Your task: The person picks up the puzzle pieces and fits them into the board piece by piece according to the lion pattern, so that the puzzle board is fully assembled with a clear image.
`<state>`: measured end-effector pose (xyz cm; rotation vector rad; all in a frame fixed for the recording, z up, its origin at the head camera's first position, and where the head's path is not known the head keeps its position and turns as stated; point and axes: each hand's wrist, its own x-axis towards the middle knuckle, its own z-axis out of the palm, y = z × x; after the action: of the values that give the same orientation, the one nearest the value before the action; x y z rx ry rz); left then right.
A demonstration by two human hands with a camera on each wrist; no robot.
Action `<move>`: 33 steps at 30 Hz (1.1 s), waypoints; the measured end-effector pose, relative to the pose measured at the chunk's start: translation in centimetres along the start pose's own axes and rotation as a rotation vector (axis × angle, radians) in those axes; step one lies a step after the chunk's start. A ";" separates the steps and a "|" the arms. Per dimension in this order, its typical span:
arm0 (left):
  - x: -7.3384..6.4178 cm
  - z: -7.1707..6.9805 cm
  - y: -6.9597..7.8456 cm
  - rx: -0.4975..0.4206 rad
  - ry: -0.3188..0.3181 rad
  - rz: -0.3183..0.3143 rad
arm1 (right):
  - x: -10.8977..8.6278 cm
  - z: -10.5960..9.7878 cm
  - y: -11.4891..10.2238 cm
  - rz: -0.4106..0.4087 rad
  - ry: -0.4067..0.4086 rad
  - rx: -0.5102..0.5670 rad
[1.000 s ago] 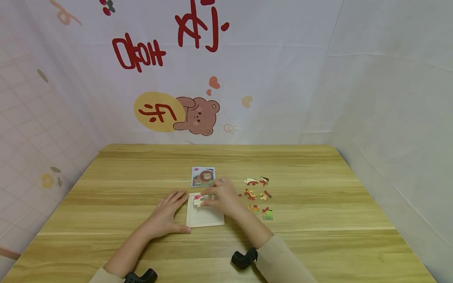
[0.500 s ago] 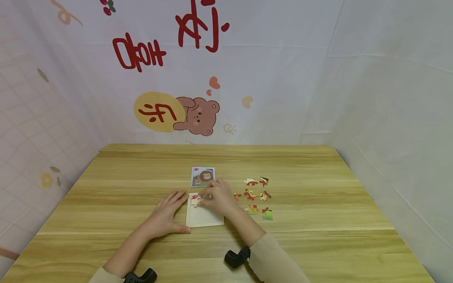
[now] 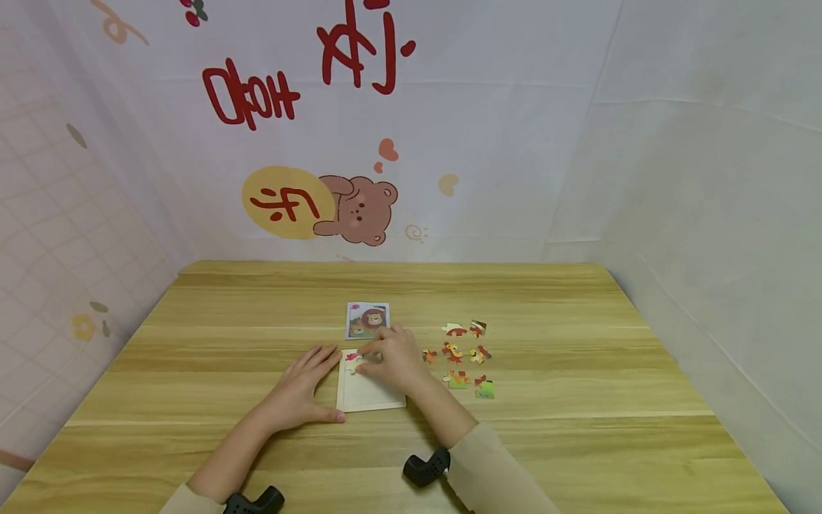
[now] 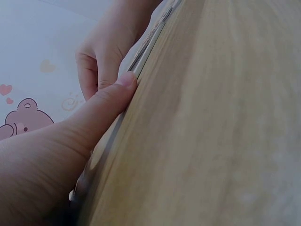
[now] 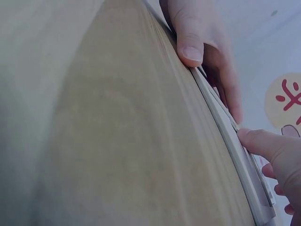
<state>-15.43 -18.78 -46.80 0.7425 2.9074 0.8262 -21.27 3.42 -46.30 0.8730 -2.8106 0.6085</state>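
In the head view, a puzzle piece [image 3: 352, 359] with a pink print lies at the upper left corner of a pale puzzle tray [image 3: 375, 397]. My right hand [image 3: 399, 363] pinches its right edge between thumb and index finger. My left hand [image 3: 300, 391] rests along the tray's left side, fingers extended near the far corner and thumb at the near corner. The left wrist view has my left thumb [image 4: 106, 103] against the tray edge. In the right wrist view, the right hand's fingertip [image 5: 245, 135] meets the tray's surface; the piece itself is hard to make out there.
A picture card [image 3: 367, 320] with lions lies just beyond the tray. Several loose puzzle pieces [image 3: 454, 353] are spread in rows to the right on the wooden table [image 3: 578, 357]. A white printed cloth [image 3: 501, 143] hangs behind.
My right hand has shifted slightly left with the pink-printed puzzle piece, bringing it into the tray's upper left corner. My left hand has stayed put.
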 end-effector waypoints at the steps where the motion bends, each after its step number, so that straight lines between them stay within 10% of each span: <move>1: 0.0 0.0 0.0 0.000 0.000 0.001 | 0.0 0.0 -0.1 0.002 -0.003 -0.003; 33: 0.0 -0.1 -0.1 -0.007 -0.005 -0.006 | -0.5 0.0 -0.5 0.086 0.064 0.182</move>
<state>-15.47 -18.89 -46.76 0.7340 2.8994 0.8316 -20.56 3.28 -46.26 0.7493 -2.7798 0.9003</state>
